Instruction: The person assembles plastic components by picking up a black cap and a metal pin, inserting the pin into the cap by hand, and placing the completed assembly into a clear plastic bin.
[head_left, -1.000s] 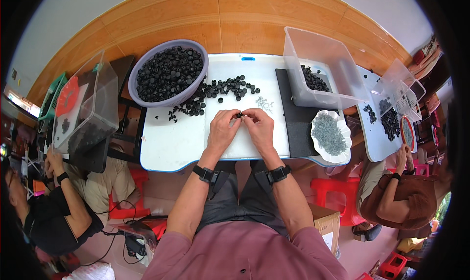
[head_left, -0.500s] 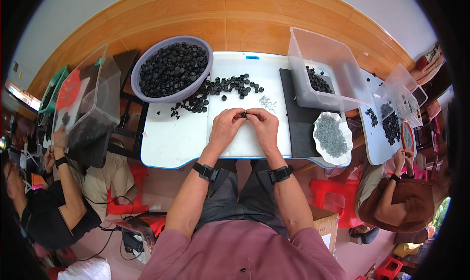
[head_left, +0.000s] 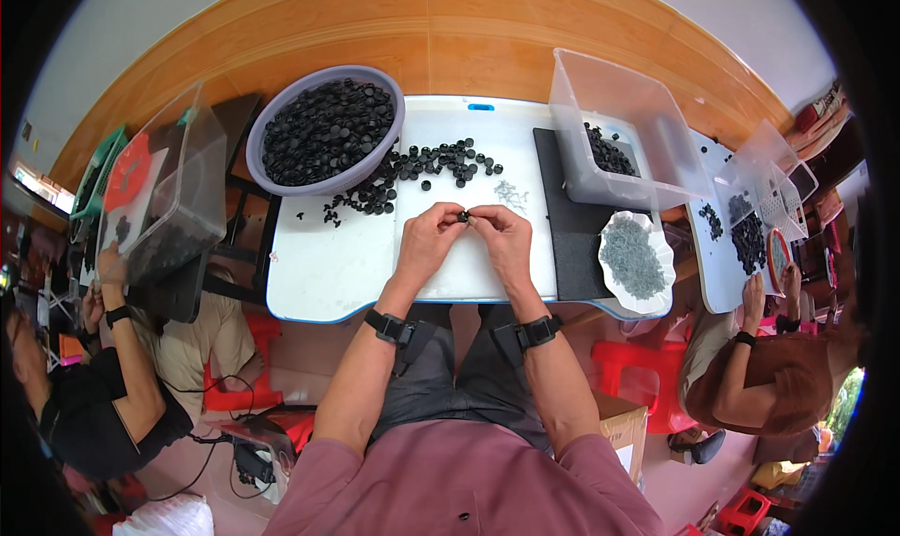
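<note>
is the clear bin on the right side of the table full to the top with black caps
No, the clear bin holds only a small heap of black caps at its bottom, with most of its inside bare.

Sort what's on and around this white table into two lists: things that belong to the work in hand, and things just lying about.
In use:
- small black cap, pinched between left hand and right hand
- loose black caps
- lavender round basin of black caps
- tiny grey metal pieces
- white dish of grey pieces
- clear plastic bin

Lying about:
- red plastic stool
- cardboard box
</note>
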The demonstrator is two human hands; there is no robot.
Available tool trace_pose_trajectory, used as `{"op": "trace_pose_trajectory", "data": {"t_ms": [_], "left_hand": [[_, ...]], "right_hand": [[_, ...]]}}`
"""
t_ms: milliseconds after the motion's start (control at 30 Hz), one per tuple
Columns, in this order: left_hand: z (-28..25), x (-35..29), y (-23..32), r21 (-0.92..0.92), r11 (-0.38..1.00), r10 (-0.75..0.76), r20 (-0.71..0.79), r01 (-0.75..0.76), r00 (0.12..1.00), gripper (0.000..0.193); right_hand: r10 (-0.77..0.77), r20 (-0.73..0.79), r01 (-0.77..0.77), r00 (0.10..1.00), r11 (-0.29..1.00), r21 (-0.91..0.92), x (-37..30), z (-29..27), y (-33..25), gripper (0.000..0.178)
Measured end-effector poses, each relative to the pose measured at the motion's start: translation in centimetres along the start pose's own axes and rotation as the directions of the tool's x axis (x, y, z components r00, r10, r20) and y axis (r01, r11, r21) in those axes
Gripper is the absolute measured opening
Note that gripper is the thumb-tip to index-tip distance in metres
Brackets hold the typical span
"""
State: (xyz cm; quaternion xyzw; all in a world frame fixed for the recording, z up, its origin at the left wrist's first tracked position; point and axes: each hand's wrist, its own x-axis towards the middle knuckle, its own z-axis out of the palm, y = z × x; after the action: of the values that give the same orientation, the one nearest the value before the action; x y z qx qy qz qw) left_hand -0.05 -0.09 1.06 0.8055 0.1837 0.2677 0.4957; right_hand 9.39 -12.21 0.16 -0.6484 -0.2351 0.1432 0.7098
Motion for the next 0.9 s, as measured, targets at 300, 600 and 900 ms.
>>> {"op": "trace_pose_trajectory", "data": {"t_ms": [300, 600, 900], "left_hand": [[-0.34, 0.20, 0.14, -0.014, 0.999, -0.041, 0.045, 0.041, 0.998, 0.027], [-0.19, 0.16, 0.08, 0.009, 1.000, -0.023, 0.038, 0.022, 0.999, 0.027], [-0.15, 0.06, -0.12, 0.012, 1.000, -0.002, 0.025, 0.002, 1.000, 0.024]], "right_hand": [[0.003, 0.018, -0.003, 1.000, 1.000, 0.030, 0.03, 0.11, -0.09, 0.012], [-0.018, -0.014, 0.018, 1.000, 0.999, -0.045, 0.06, 0.09, 0.16, 0.013], [-0.013, 0.003, 0.013, 1.000, 0.999, -0.040, 0.02, 0.05, 0.08, 0.014]]}}
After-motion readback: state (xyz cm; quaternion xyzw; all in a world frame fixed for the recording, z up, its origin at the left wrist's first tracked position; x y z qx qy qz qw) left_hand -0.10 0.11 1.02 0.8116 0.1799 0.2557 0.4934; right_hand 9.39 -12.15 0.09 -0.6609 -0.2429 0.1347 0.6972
